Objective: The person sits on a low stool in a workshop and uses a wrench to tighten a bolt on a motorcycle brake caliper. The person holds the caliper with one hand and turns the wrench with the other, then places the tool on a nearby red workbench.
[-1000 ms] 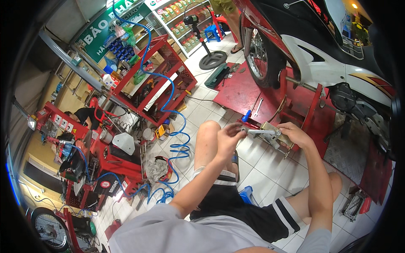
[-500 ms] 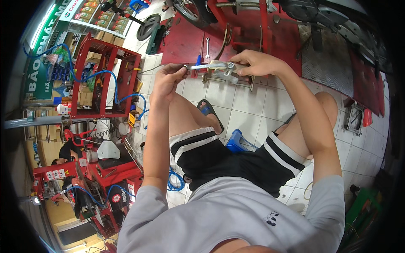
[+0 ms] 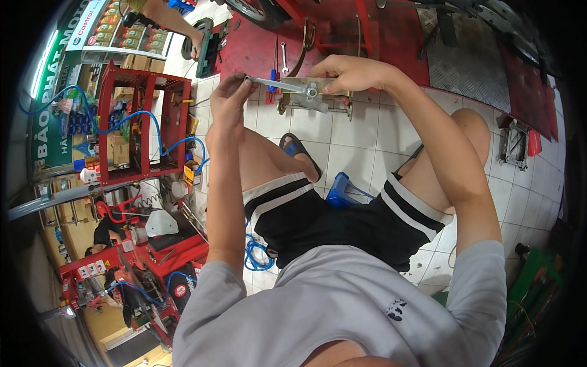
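My right hand (image 3: 354, 74) is closed around a grey metal bracket (image 3: 315, 95) with a round boss, above the floor in front of my knees. A long flat metal lever (image 3: 278, 84) reaches from the bracket toward the left. My left hand (image 3: 231, 104) pinches the lever's far tip between thumb and fingers. A metal rod (image 3: 327, 110) shows just below the bracket; whether it belongs to the held part I cannot tell. Beyond my hands, a combination wrench (image 3: 284, 58) and a blue-handled screwdriver (image 3: 273, 82) lie on the red platform.
A red tool cart (image 3: 107, 147) stands at the left, a blue air hose (image 3: 156, 131) draped over it. A blue stool (image 3: 342, 191) sits between my legs. Another person's bare limb (image 3: 174, 24) is at upper left beside a green case (image 3: 208, 55). A red machine (image 3: 165, 257) stands lower left.
The view has shifted slightly, moving the scene left and up. The lever now slopes down toward the bracket. Another person's limb has entered at upper left. Both hands keep their hold.
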Tool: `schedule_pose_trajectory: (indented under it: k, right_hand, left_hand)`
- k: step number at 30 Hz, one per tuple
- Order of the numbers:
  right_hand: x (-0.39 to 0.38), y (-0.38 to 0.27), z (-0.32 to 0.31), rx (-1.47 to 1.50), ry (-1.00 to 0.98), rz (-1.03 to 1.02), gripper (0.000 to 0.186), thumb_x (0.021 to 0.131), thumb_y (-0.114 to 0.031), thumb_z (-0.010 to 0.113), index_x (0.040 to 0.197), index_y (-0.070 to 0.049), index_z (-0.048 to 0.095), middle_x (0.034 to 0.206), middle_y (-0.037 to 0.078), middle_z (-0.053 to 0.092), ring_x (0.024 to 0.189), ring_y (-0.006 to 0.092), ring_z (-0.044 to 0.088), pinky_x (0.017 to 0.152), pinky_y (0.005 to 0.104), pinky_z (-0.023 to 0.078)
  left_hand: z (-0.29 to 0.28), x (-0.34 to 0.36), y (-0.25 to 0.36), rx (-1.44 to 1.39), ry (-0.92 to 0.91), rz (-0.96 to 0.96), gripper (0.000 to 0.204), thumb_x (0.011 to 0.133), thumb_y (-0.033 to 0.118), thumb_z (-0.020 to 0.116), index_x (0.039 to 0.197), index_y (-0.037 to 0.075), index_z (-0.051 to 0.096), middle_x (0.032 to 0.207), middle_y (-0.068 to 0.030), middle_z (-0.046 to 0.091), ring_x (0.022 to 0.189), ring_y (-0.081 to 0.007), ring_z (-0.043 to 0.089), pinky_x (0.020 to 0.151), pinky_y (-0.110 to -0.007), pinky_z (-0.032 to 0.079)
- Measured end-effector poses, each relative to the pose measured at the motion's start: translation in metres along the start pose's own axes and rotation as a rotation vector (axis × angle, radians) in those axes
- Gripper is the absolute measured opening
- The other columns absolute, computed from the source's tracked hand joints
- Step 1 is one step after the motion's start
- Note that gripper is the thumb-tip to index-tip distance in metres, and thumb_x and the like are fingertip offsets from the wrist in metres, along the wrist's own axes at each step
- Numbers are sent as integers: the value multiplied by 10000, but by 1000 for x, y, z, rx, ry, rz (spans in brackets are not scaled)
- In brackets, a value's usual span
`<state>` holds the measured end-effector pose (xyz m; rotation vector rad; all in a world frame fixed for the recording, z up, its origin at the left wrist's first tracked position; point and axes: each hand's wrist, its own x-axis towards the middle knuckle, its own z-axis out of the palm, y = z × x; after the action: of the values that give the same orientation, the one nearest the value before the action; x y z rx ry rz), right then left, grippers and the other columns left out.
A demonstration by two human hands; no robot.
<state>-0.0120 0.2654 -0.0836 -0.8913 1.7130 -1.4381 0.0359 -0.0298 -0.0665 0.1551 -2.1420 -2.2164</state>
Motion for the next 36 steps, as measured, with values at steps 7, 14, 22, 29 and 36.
schedule_pose_trajectory:
  k: [7, 14, 22, 29, 36]
  right_hand:
    - [-2, -2, 1, -23, 22, -23, 314, 807, -25, 531, 1102, 60, 600, 737, 47, 591, 552, 96, 527, 523, 280, 444]
    - [0, -1, 0, -12, 15, -12, 366, 808, -23, 529, 1160, 59, 585, 750, 49, 586, 556, 100, 530, 525, 279, 445]
    - [1, -3, 1, -149, 60, -82, 323, 866, -96, 533, 1151, 36, 611, 777, 60, 594, 597, 108, 550, 582, 287, 465]
    - [13, 27, 4, -265, 205, -188, 286, 955, -177, 506, 1067, 67, 603, 751, 90, 590, 589, 151, 563, 589, 326, 469]
    - [3, -2, 13, -289, 170, -12, 248, 903, -161, 509, 953, 71, 580, 698, 163, 576, 663, 248, 569, 683, 388, 465]
  left_hand:
    - [13, -40, -1, -145, 163, 37, 271, 923, -42, 586, 1187, -103, 576, 1068, -159, 642, 952, -208, 651, 874, -273, 552]
    - [31, -68, 5, -52, 300, 123, 313, 933, 34, 606, 1154, -185, 569, 1012, -182, 664, 895, -208, 667, 828, -258, 525]
    - [35, -96, 11, 361, 312, 122, 163, 896, -33, 634, 1010, -143, 596, 987, -188, 647, 861, -211, 677, 778, -256, 569]
    - [61, -104, 12, 99, 364, 114, 110, 876, -58, 642, 851, -127, 560, 899, -203, 649, 823, -223, 684, 730, -268, 577]
    - [49, -83, 8, -235, 303, -23, 126, 908, -31, 616, 996, -115, 582, 998, -182, 642, 913, -244, 666, 840, -291, 569]
